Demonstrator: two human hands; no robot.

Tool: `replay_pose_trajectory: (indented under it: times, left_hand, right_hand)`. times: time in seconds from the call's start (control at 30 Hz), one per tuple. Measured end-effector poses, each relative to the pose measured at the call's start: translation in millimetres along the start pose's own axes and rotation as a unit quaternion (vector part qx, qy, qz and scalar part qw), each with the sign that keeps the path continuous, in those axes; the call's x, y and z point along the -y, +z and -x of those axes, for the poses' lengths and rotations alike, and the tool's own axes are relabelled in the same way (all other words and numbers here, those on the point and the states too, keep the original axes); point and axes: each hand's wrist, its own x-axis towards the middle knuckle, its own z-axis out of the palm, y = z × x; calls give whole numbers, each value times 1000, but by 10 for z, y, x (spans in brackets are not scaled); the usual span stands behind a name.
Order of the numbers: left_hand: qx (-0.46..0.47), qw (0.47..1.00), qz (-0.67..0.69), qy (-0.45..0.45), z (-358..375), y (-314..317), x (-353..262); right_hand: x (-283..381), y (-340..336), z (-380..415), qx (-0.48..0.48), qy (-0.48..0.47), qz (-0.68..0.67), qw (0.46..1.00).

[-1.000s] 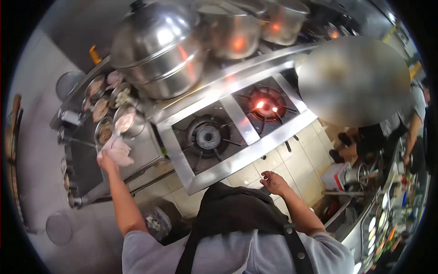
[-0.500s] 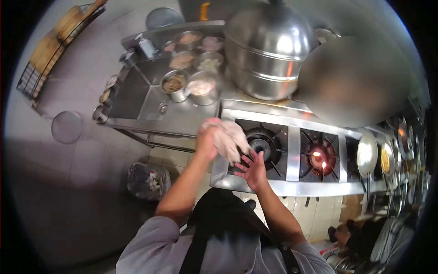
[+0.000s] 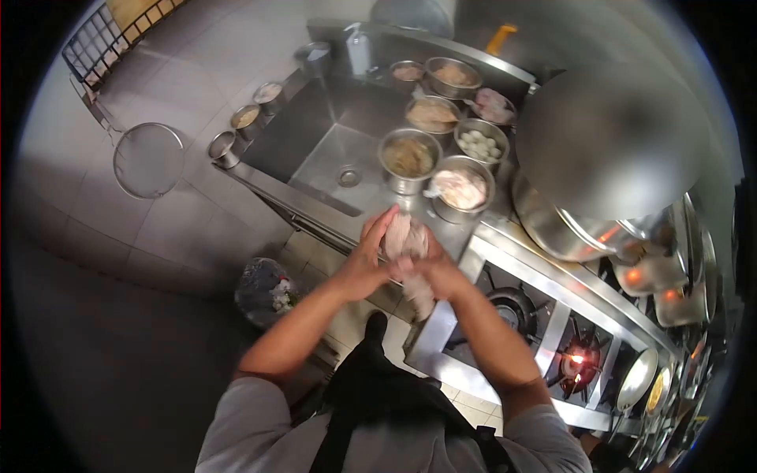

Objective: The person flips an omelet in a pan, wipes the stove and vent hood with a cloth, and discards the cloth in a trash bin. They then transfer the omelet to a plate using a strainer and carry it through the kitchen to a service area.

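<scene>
A pale, crumpled cloth point(image 3: 407, 238) is bunched between my two hands in front of the counter edge, with one end hanging below them. My left hand point(image 3: 364, 264) holds it from the left side, thumb and fingers around the fabric. On the other side my right hand point(image 3: 435, 272) is closed on the cloth, its fingers partly blurred. Just beyond the hands stand a metal pot of pale raw meat point(image 3: 460, 188) and a metal pot of brownish food point(image 3: 410, 158).
A metal sink point(image 3: 331, 158) lies ahead left, with several food containers beside it. To the right is a stove point(image 3: 453, 347) with a lit burner point(image 3: 579, 359) and pans point(image 3: 637, 380). A lined bin point(image 3: 264, 292) stands on the floor at left.
My view and body have turned left toward the sink. My right hand, open beside the cloth before, has come onto it; the cloth is now between both hands.
</scene>
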Motion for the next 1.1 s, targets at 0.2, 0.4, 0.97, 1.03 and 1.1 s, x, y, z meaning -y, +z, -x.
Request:
replay_pose_trajectory:
  times: [0.2,0.4,0.97,1.03,1.1]
  left_hand:
    - [140,702,-636,289,-821,-1178,-450]
    - [89,686,-722,8,-1671,-1926,-295]
    - [57,823,-562,-56,-2361,-2613,321]
    - [80,830,-545,-90,-2367,-2385,-74]
    - [105,833,-529,-123,-2353,-2286,-159]
  right_hand:
    - [851,574,-1375,146,119,274,943]
    - [505,576,-2838,101,22,539,836]
    - [186,321,-3571,-36,-157,774,612]
    - [268,251,-3552,-20,-239,768,594]
    - [338,254,-3478,-39,-270,747,606]
